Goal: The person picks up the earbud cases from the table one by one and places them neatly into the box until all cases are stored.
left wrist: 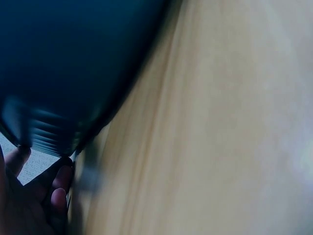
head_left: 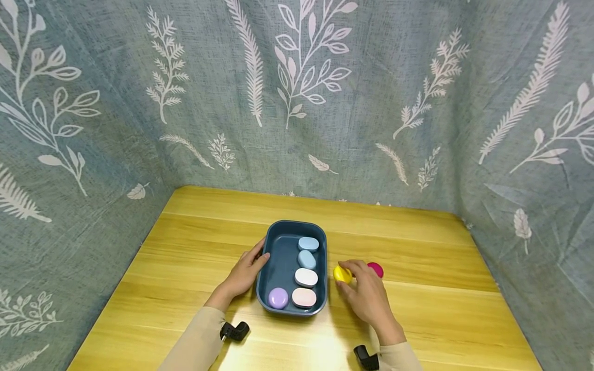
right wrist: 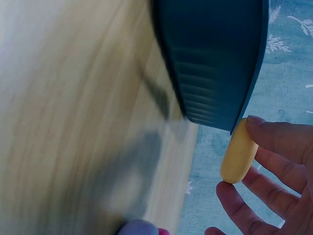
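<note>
A dark blue rectangular tub (head_left: 279, 273) stands on the table, with a round lilac soap bar (head_left: 278, 298) in its near left corner. Along its right side lie light blue, white and pale pink oval bars, the pink bar (head_left: 303, 298) nearest. My left hand (head_left: 248, 270) holds the tub's left side, thumb at the rim and fingers against the outer wall. To the right of the tub, my right hand (head_left: 367, 294) pinches a round yellow soap bar (head_left: 342, 274) between thumb and fingers. The right wrist view shows this yellow bar (right wrist: 239, 152) edge-on.
Just beyond my right hand lies a magenta round bar (head_left: 376, 269). At the bottom of the right wrist view, a purple bar (right wrist: 138, 228) shows next to a bit of pink. A patterned grey-blue cloth (head_left: 315, 129) hangs behind the wooden table (head_left: 195, 247) and at its sides.
</note>
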Motion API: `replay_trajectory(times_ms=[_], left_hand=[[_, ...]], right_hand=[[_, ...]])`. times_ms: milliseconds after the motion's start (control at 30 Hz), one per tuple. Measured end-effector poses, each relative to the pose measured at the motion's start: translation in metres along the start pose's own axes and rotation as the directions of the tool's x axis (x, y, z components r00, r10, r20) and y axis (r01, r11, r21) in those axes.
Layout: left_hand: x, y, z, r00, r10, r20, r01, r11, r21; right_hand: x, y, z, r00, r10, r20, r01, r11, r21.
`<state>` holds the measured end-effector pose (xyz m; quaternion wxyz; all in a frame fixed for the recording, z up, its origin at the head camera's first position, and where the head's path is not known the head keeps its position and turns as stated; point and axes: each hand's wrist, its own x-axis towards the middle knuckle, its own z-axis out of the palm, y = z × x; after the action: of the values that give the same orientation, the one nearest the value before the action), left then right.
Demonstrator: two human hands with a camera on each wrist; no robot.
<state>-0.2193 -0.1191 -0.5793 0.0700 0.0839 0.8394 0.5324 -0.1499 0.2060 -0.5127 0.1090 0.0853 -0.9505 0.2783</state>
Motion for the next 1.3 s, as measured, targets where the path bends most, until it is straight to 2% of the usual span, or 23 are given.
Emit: replay_trajectory(times_ms=[367, 967, 1300], left_hand=[[0.0, 0.001, 0.001, 1.0, 0.001, -0.001, -0.001, 1.0, 0.005], [0.001, -0.002, 0.002, 1.0, 0.008, -0.01, -0.008, 1.0, 0.003], [0.001, -0.002, 0.002, 1.0, 0.002, -0.005, -0.002, 1.0, 0.003]], right_hand=[[0.004, -0.014, -0.002, 0.999, -0.038, -0.021, 0.039, 0.998, 0.043], [0.007, -0.031, 0.007, 0.999, -0.03, 0.027, 0.028, 0.996, 0.087], [0.009, -0.042, 0.014, 0.998, -0.062, 0.03, 0.058, 0.992, 0.116]])
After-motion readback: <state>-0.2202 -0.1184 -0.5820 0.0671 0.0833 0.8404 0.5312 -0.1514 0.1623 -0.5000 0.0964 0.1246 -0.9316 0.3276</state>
